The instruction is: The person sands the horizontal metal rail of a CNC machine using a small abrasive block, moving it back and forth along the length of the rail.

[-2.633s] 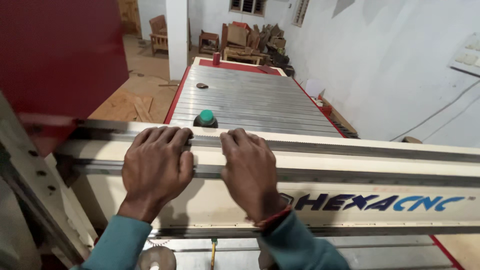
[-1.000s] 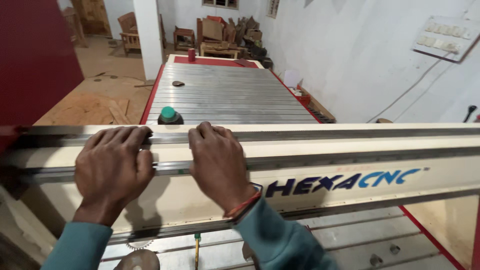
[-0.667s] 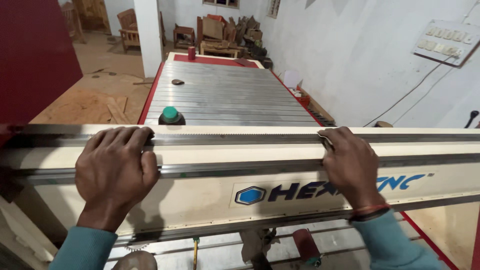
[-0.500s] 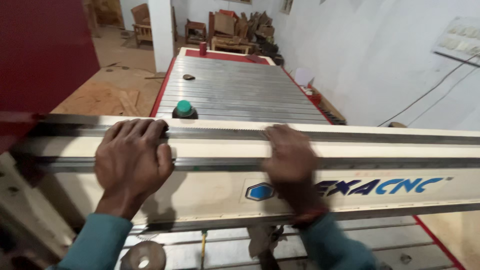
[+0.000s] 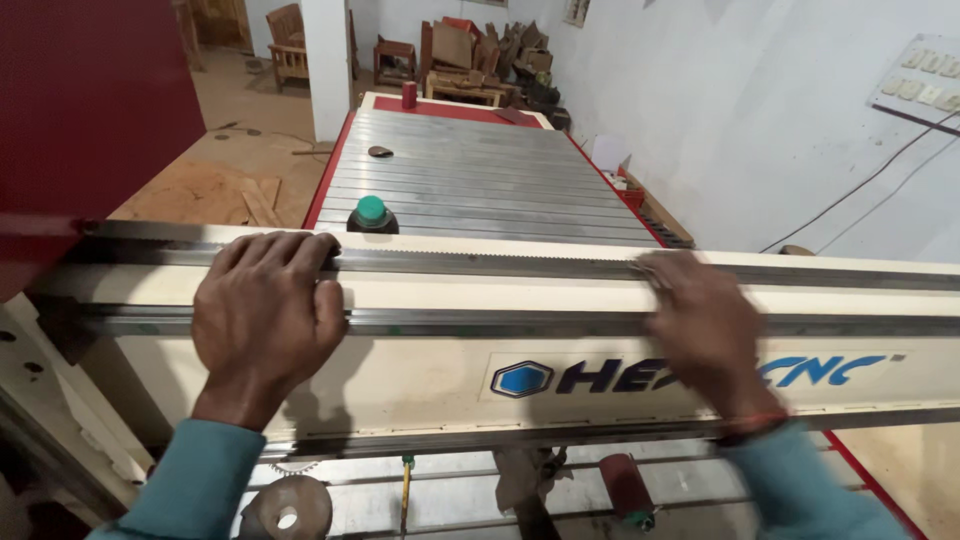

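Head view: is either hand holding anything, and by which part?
Nothing loose is held. The left hand grips the top edge of the cream machine beam, fingers curled over its toothed rail. The right hand, blurred, lies flat on the same beam.

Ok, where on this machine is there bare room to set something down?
The ribbed metal bed is mostly bare between the green-capped knob and the red can; a small dark disc sits near its left edge. The beam is free between left hand and right hand.
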